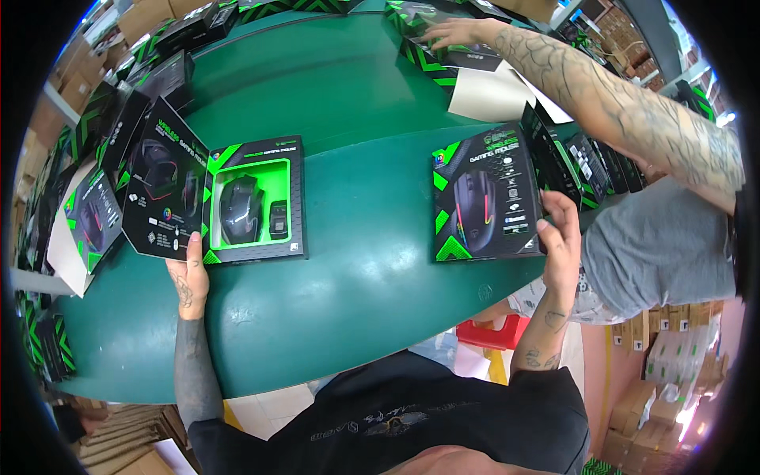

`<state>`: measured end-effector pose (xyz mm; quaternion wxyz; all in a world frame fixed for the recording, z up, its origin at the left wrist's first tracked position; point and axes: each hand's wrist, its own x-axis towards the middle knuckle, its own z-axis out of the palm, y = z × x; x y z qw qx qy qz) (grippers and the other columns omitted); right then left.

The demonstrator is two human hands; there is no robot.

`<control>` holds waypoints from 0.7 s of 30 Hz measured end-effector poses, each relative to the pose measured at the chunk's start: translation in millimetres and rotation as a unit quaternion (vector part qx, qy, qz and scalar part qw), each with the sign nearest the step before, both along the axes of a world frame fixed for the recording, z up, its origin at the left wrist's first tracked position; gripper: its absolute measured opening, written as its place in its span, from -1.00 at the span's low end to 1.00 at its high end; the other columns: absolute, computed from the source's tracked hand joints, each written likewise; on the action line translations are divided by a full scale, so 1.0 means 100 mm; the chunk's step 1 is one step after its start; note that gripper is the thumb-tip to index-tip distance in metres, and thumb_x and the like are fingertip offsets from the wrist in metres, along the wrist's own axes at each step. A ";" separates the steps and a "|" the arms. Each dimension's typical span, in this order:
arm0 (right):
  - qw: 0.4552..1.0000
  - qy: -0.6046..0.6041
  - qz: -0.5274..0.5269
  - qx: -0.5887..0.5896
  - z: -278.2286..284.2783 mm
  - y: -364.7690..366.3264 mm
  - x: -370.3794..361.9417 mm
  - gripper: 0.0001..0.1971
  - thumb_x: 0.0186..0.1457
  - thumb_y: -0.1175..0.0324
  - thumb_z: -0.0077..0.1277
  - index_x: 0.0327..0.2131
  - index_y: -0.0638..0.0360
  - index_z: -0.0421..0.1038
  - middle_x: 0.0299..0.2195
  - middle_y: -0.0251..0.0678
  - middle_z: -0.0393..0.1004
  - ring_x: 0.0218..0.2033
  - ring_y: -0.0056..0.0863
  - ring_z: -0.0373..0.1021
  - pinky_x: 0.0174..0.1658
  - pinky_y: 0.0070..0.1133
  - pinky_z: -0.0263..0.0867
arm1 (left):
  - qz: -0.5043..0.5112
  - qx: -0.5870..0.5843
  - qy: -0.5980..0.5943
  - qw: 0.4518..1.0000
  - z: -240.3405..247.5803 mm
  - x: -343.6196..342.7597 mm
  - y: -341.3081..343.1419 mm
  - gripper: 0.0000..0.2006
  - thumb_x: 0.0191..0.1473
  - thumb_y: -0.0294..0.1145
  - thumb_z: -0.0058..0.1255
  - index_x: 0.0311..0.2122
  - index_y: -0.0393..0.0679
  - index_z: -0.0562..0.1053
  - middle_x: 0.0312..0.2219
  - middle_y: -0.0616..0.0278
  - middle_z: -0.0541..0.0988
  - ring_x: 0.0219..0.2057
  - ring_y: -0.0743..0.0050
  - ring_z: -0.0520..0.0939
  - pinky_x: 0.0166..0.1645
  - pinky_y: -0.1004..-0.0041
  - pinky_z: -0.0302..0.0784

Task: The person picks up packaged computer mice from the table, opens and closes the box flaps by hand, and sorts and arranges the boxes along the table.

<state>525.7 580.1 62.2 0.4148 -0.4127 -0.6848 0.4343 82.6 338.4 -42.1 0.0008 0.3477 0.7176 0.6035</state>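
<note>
My left hand (188,279) pinches the lower edge of the cover flap (164,178) of an open mouse box, thumb in front and fingers hidden behind. Inside the box's green-edged window (255,252) sit a black gaming mouse (241,210) and a small dark piece (278,218) in a separate slot. To the right lies a second mouse box (483,198), closed, its front with a printed mouse facing up. My right hand (560,237) grips that box's right edge with curled fingers.
A co-worker's tattooed arm (602,103) reaches from the right over boxes at the far side of the green table (348,309). Packed boxes line the left rim, and more (590,162) stand at the right. A red stool (492,332) is below the table edge.
</note>
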 end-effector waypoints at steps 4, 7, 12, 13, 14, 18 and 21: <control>0.999 -0.032 -0.011 -0.017 0.02 0.11 0.03 -0.45 -0.02 0.51 -0.08 0.11 0.29 0.11 0.01 -0.12 0.27 0.07 -0.40 0.21 0.11 -0.53 0.09 | 0.018 -0.005 -0.003 1.000 -0.05 -0.01 -0.05 -0.81 0.07 -0.44 0.01 -0.24 -0.34 0.42 -0.33 0.24 0.47 -0.32 0.50 0.42 -0.15 0.48 0.34; 0.991 0.025 0.084 -0.101 -0.06 0.21 0.01 -0.23 -0.17 0.59 0.01 0.20 0.18 0.00 0.04 -0.14 0.27 0.05 -0.41 0.24 0.13 -0.51 0.11 | -0.009 -0.014 0.018 1.000 0.02 0.01 -0.07 -0.81 0.07 -0.46 0.00 -0.23 -0.35 0.42 -0.33 0.24 0.47 -0.32 0.49 0.42 -0.15 0.47 0.35; 0.972 0.029 0.170 -0.162 -0.54 0.16 -0.49 -0.12 -0.22 0.48 0.15 0.22 0.17 -0.05 0.08 -0.18 0.22 0.12 -0.39 0.16 0.17 -0.53 0.05 | -0.055 -0.004 -0.031 0.998 -0.06 -0.07 -0.20 -0.77 0.02 -0.50 0.05 -0.18 -0.28 0.42 -0.29 0.28 0.50 -0.26 0.52 0.46 -0.10 0.49 0.35; 0.981 -0.040 0.170 -0.085 -0.57 0.12 -0.59 -0.10 -0.23 0.43 0.19 0.22 0.19 -0.05 0.10 -0.16 0.19 0.13 -0.35 0.15 0.18 -0.52 0.04 | -0.067 -0.029 -0.051 0.996 -0.08 -0.08 -0.21 -0.75 0.01 -0.49 0.06 -0.15 -0.26 0.41 -0.26 0.28 0.49 -0.24 0.53 0.45 -0.10 0.49 0.35; 0.978 -0.108 0.177 0.012 -0.59 0.13 -0.72 -0.08 -0.25 0.39 0.22 0.22 0.22 -0.05 0.12 -0.12 0.17 0.15 -0.31 0.14 0.19 -0.50 0.03 | -0.055 -0.043 0.003 0.998 -0.09 -0.05 -0.23 -0.72 0.00 -0.49 0.08 -0.14 -0.25 0.40 -0.24 0.28 0.47 -0.25 0.51 0.45 -0.11 0.48 0.35; 0.957 -0.156 0.221 0.108 -0.46 0.29 -0.96 -0.17 -0.10 0.44 0.14 0.24 0.21 -0.10 0.15 -0.21 0.14 0.11 -0.45 0.17 0.18 -0.51 0.07 | -0.072 -0.088 0.208 0.972 -0.12 -0.09 -0.26 -0.74 -0.08 -0.38 0.12 -0.25 -0.24 0.43 -0.30 0.09 0.50 -0.25 0.16 0.50 -0.10 0.23 0.37; 0.985 -0.026 0.167 0.046 -0.29 0.37 -1.36 -0.28 -0.05 0.40 0.08 0.20 0.25 0.01 0.09 -0.15 0.23 0.10 -0.42 0.19 0.15 -0.52 0.09 | -0.101 -0.117 0.265 0.952 0.14 0.03 -0.11 -0.83 -0.11 -0.40 0.10 -0.38 -0.24 0.47 -0.39 0.06 0.52 -0.34 0.00 0.51 -0.17 0.17 0.38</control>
